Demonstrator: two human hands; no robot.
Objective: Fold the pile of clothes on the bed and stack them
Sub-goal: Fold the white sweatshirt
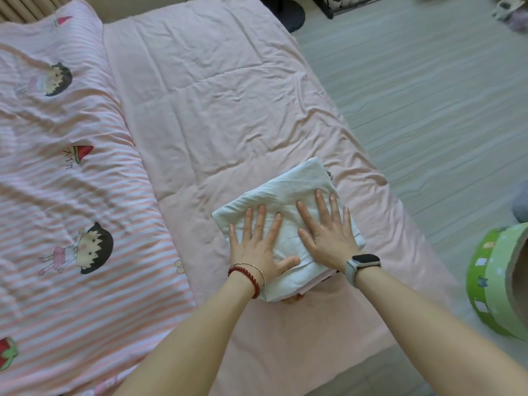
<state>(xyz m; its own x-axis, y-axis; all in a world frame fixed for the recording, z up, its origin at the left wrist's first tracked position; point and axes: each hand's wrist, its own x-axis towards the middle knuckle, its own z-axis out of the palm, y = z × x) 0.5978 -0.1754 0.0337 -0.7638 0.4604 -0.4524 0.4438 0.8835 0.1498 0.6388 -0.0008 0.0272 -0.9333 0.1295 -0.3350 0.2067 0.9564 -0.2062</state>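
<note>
Bed [228, 95]: folded white garment [288, 184] tops the stack | left hand [257, 247] flat, fingers spread, pressing it | right hand [328, 232] likewise, gripping nothing

A striped cartoon quilt [71, 195] lies left; a green box [491, 284] stands right.

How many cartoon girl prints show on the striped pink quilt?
2: one cartoon girl print near the striped pink quilt's far end, another midway. Folds may hide more.
</note>
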